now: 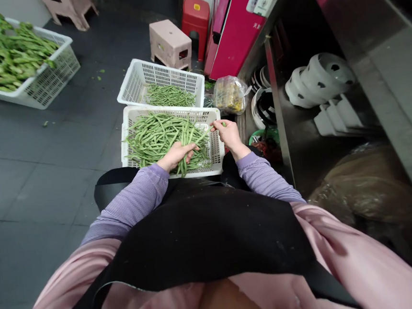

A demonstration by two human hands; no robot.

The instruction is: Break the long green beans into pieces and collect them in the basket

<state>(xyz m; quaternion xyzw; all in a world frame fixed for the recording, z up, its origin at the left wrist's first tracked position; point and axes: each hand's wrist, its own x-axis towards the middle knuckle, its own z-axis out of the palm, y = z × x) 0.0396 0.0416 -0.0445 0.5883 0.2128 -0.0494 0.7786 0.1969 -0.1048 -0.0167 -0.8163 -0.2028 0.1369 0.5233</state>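
Note:
My left hand (pixel 177 154) is closed around a small bunch of green beans (pixel 188 144), above the near white plastic basket (pixel 126 154). That basket holds a large heap of loose green beans (pixel 153 131). Over its right rim, my right hand (pixel 229 134) pinches the end of a single green bean (pixel 204 135), which stretches across towards the left hand. Just behind stands a second white basket (pixel 170 70) with a smaller pile of green beans (pixel 170 95) in it.
On the left a white basket (pixel 51 81) is heaped with thick green stalks (pixel 10 56). A pale stool (pixel 170 43) and a red stool (pixel 196 23) stand behind. To the right are a bagged yellow item (pixel 230 96), a steel shelf (pixel 281 133) and stacked white dishes (pixel 318 79).

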